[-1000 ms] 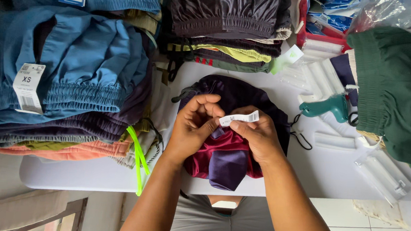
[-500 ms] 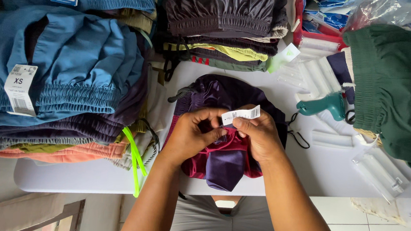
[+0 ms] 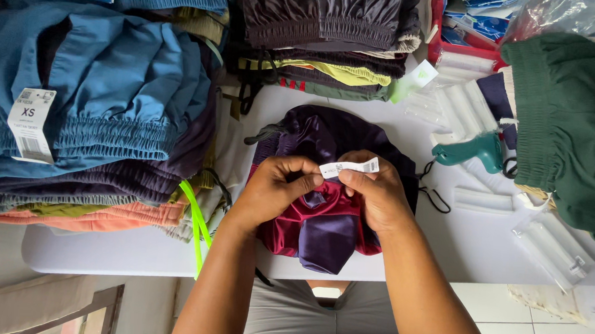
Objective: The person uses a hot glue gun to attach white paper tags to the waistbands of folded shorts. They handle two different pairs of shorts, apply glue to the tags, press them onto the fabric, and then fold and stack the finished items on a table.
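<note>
Both hands (image 3: pixel 279 186) pinching tag (image 3: pixel 350 168)

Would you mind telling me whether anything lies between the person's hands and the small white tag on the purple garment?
Nothing visible does. Both the left hand and right hand already pinch the white tag directly, above the purple garment.

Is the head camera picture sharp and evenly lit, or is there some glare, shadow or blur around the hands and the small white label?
Head view: soft, even daylight, no hard shadows; the white label between left hand and right hand is sharp in outline, its print too small to read; the shiny purple garment shows mild sheen; the clear plastic bag at top right glares slightly; straight edges bend a little near the corners.
</note>
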